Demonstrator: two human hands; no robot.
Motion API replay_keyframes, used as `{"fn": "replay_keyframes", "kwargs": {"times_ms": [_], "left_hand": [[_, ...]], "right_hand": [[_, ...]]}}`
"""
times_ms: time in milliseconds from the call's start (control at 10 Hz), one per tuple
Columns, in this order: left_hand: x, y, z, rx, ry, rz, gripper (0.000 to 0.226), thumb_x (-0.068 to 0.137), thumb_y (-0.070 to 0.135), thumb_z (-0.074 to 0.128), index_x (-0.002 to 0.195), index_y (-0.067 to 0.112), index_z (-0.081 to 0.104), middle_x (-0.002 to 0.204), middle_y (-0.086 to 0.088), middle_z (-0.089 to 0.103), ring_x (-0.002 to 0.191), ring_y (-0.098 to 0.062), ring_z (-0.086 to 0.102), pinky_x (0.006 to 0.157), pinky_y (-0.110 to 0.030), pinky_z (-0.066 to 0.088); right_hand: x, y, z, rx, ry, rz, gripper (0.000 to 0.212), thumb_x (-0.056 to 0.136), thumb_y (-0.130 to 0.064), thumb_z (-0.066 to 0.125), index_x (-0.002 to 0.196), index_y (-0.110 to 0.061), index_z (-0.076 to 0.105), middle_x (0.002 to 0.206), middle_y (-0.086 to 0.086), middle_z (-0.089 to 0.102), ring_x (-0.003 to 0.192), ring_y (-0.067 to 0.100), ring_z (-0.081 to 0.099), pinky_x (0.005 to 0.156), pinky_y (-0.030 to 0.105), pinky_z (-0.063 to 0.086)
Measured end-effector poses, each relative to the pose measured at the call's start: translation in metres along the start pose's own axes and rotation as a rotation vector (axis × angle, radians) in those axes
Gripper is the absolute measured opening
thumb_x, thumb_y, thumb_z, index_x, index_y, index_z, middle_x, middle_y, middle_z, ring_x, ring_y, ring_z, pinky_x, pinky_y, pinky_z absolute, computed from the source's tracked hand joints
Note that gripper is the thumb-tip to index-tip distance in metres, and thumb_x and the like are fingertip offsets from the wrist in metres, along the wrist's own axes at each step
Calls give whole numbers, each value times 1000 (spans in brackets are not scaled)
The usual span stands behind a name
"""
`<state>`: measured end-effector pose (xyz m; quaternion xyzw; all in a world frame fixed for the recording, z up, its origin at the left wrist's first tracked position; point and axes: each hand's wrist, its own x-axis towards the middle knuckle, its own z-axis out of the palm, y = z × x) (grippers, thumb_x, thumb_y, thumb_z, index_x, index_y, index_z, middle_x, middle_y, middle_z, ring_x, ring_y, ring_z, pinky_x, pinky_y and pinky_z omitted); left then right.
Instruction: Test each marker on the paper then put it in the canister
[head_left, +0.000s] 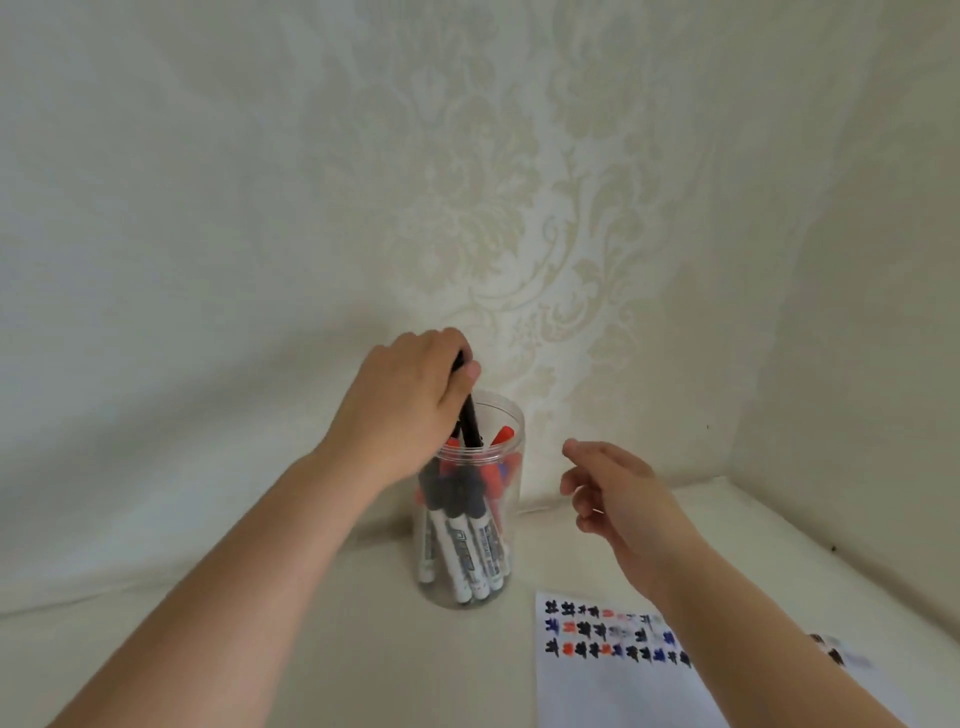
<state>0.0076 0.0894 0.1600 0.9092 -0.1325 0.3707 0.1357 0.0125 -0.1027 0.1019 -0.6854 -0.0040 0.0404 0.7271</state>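
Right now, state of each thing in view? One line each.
Left hand: fingers curled round a black marker, lowering its end into the canister mouth.
Right hand: fingers loosely curled, holding nothing, beside the canister.
Canister: clear, upright, no lid, holding capped markers.
Paper: flat on the surface, rows of black, red and blue test marks.

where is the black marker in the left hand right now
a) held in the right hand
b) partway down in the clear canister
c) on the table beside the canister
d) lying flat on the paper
b: the left hand grips the black marker, whose lower end is inside the mouth of the clear canister.
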Motion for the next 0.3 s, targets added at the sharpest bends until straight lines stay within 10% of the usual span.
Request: {"fn": "replay_keyframes", "kwargs": {"times_ms": [300], "left_hand": [[12,-5,23,274,-618,39,40,97,31,18,119,29,51,122,-3,47,112,-22,34,94,-41,24]], "right_hand": [[13,4,18,-108,90,-68,12,90,-24,56,88,-13,61,71,0,60,56,13,43,52,24,37]]}}
